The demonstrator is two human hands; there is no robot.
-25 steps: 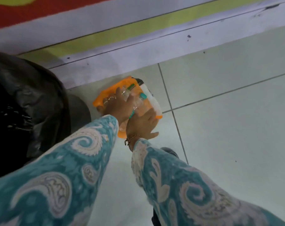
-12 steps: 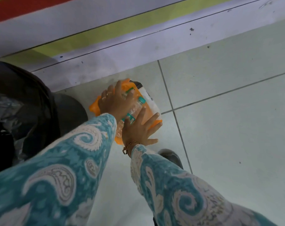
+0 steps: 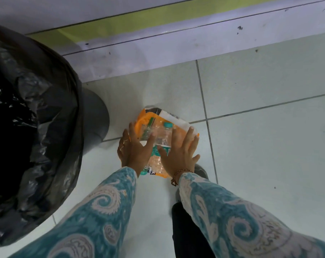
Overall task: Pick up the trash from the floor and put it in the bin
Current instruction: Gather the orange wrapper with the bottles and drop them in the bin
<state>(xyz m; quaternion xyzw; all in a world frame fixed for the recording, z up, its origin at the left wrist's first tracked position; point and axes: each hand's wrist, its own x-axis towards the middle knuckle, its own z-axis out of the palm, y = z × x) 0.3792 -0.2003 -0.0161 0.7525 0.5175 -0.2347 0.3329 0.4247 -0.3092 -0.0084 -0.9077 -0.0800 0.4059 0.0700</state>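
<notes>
An orange plastic packet with a white barcode panel lies on the pale floor tiles, and a crushed clear plastic bottle with a teal cap rests on top of it. My left hand clasps the left side of this bundle. My right hand presses on its right side with fingers spread. The bin, lined with a black bag, stands at the left, close to the bundle.
A white skirting step with a yellow-green stripe runs along the far edge of the floor. My dark shoe sits just behind my right wrist. Open tiled floor spreads to the right.
Both hands have shifted from gripping the bundle's top to holding it at its two sides. The view has drawn back, so the bin takes up more of the left.
</notes>
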